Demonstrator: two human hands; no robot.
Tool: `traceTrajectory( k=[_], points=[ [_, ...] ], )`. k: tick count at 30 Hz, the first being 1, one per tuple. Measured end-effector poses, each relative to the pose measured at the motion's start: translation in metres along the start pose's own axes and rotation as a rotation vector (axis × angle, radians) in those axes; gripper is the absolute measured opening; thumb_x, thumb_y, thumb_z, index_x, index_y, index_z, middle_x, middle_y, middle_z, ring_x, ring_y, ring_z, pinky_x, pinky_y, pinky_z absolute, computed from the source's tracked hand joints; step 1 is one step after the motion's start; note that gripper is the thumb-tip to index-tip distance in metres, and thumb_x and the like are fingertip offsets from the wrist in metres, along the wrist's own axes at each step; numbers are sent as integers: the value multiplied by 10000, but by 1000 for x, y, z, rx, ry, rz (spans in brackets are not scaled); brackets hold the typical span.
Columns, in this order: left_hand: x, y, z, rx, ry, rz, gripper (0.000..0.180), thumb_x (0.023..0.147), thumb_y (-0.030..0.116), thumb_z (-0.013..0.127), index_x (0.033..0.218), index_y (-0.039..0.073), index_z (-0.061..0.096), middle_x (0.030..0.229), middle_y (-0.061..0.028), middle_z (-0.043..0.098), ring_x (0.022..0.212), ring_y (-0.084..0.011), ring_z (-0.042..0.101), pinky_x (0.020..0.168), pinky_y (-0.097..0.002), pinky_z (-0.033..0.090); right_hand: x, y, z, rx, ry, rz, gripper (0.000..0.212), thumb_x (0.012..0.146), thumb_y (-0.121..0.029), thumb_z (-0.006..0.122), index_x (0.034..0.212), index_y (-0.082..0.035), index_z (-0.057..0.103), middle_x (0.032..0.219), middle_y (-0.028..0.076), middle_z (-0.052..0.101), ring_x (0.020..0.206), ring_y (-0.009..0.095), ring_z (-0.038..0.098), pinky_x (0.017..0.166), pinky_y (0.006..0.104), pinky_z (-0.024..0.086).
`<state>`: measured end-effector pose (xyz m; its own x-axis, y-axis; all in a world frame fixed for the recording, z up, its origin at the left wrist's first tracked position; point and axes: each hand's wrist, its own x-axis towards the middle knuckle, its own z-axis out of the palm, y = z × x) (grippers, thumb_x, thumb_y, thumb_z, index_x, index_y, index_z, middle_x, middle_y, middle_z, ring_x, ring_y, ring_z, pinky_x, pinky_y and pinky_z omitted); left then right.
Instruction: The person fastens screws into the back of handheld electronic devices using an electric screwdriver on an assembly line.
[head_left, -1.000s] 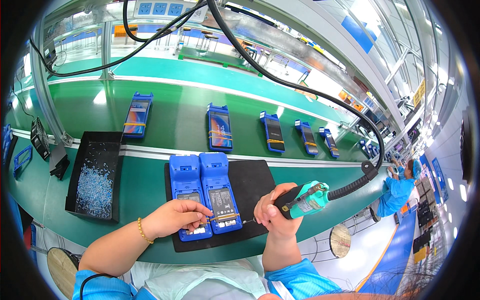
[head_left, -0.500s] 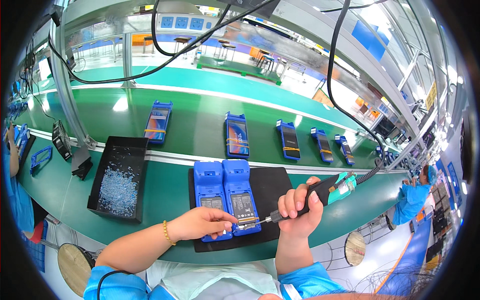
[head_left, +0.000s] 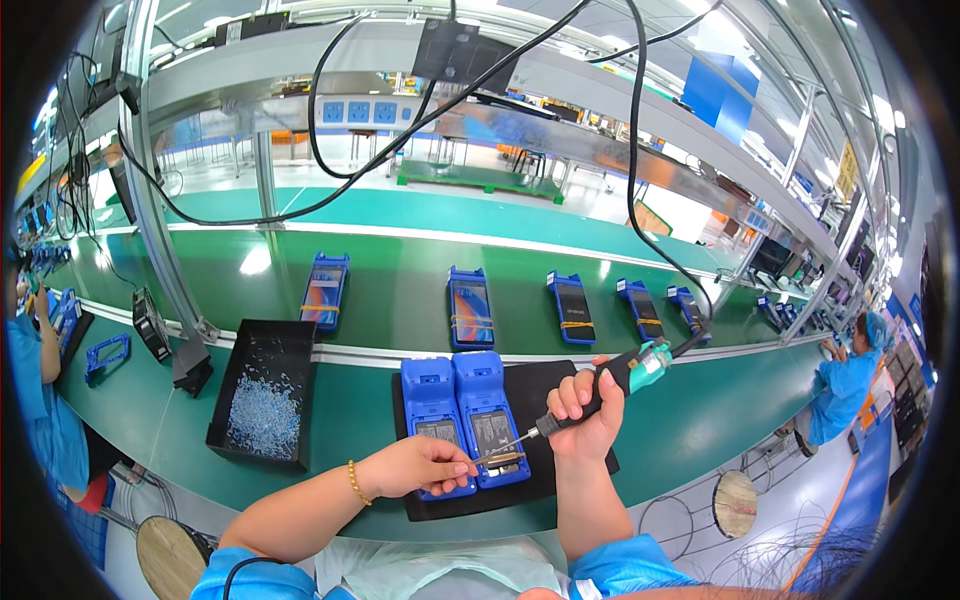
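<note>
Gripped in my right hand (head_left: 588, 415) is an electric screwdriver (head_left: 622, 372) with a black body and green rear end. Its thin bit slants down to the left, over the lower end of the right blue handheld device (head_left: 480, 395). My left hand (head_left: 415, 467) is closed in a pinch at the bit's tip, above the left blue handheld device (head_left: 430, 390); what its fingertips hold, if anything, is too small to tell. Both devices lie back side up, side by side, with batteries exposed, on a black mat (head_left: 535, 385).
Left of the mat stands a black box (head_left: 308, 400) of small blue-and-silver pieces. A blue frame (head_left: 105, 355) lies farther left. Several blue devices with yellow bands, one of them a lit device (head_left: 470, 310), line the green belt (head_left: 400, 275). A black cable (head_left: 635, 130) hangs overhead. Co-workers sit at both sides.
The screwdriver bit's tip has shifted left, to my left fingertips. My left fingers have drawn from a pointing pose into a pinch. The whole view has tilted up.
</note>
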<state>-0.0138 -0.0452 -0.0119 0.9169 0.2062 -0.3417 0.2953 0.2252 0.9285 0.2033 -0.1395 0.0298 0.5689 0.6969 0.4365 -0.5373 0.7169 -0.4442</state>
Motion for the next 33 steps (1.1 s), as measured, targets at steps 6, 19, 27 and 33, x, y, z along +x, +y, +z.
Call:
traceTrajectory(
  k=[6,19,27,33],
  points=[
    [-7,8,-27,-357,235,156,165,930,11,530,1047,-47,631,862,-42,611,720,-77,540,595,-201,443,17,3,-25,41,251,172,168,945,-249,550,1024,-102,549,628,-22,428,514,79,404,491,257,353],
    [-109,3,-124,-324,1075,621,176,886,-10,459,993,-9,599,830,-26,580,671,-83,546,583,-192,492,22,0,-27,117,250,316,167,932,-229,583,996,-80,542,636,-2,454,527,101,410,511,277,355],
    [-132,-23,-150,290,1267,166,360,891,64,515,1224,-42,601,1118,-80,664,937,-121,615,791,-249,484,25,4,-36,110,261,275,146,898,-193,613,960,-75,554,608,9,454,502,123,428,477,296,356],
    [-136,-5,-133,445,1326,162,482,873,63,495,1336,-69,479,1297,-188,578,1211,-235,548,1013,-290,404,23,5,-31,44,255,261,213,910,-221,612,1012,-61,516,626,7,449,516,111,423,482,294,355]
  ],
)
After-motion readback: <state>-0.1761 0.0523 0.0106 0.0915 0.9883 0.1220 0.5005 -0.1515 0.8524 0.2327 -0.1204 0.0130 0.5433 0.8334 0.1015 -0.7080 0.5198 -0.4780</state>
